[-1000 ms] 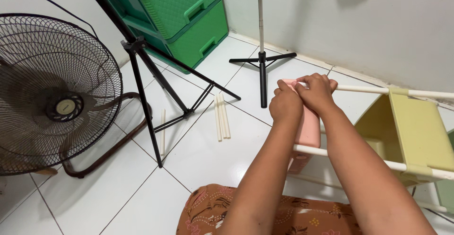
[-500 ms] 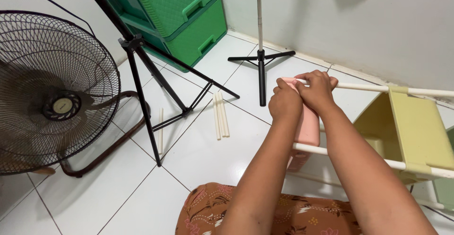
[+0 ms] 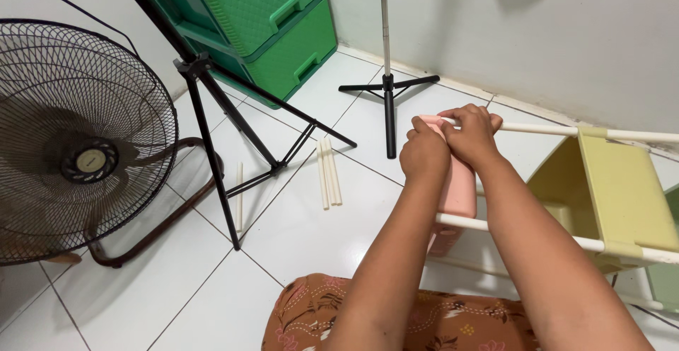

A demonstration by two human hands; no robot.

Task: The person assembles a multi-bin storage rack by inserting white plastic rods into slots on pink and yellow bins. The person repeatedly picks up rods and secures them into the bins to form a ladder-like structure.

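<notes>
My left hand [image 3: 424, 154] grips the top edge of a pink plastic panel [image 3: 458, 185] standing upright on the floor. My right hand [image 3: 472, 133] is closed around the end of a white rod [image 3: 544, 130] where it meets the pink panel's top. That rod runs right to a yellow-green panel [image 3: 626, 195]. A second white rod [image 3: 456, 220] lower down also links the two panels. Both forearms reach forward over my patterned brown lap [image 3: 424, 323].
Loose white rods [image 3: 329, 174] lie on the white tile floor, another thin one [image 3: 240, 197] by a black tripod [image 3: 212, 110]. A second black stand [image 3: 388, 86] is near the wall. A floor fan [image 3: 71, 139] stands left; green plastic drawers [image 3: 269, 26] behind.
Both hands stay clasped at the pink panel's top corner with barely any shift; the view has moved slightly.
</notes>
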